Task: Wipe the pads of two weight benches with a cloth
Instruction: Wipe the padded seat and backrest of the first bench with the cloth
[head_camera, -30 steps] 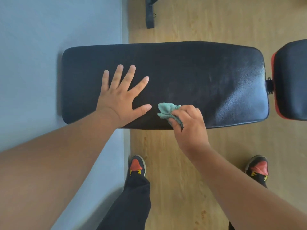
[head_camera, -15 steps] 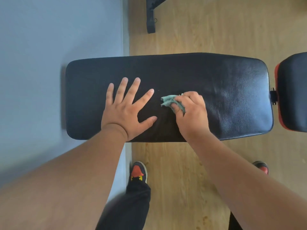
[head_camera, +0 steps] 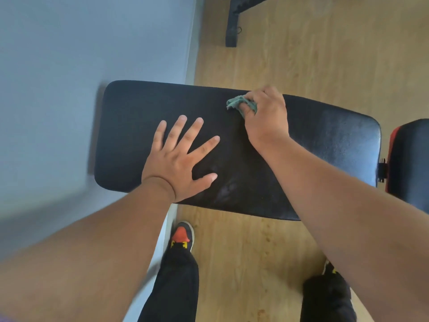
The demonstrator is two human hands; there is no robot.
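A long black bench pad lies across the middle of the view. My left hand rests flat on its near left part, fingers spread. My right hand grips a small crumpled teal cloth and presses it on the pad near the far edge. Most of the cloth is hidden under my fingers. A second black pad with a red side adjoins at the right edge, joined by a metal hinge.
A grey-blue wall stands to the left, close to the pad's left end. The floor is light wood. A black metal frame foot sits on the floor beyond the bench. My legs and shoes stand in front.
My right hand has slid the cloth from the pad's near edge across to its far edge. My left hand has stayed flat on the pad. The view has tilted.
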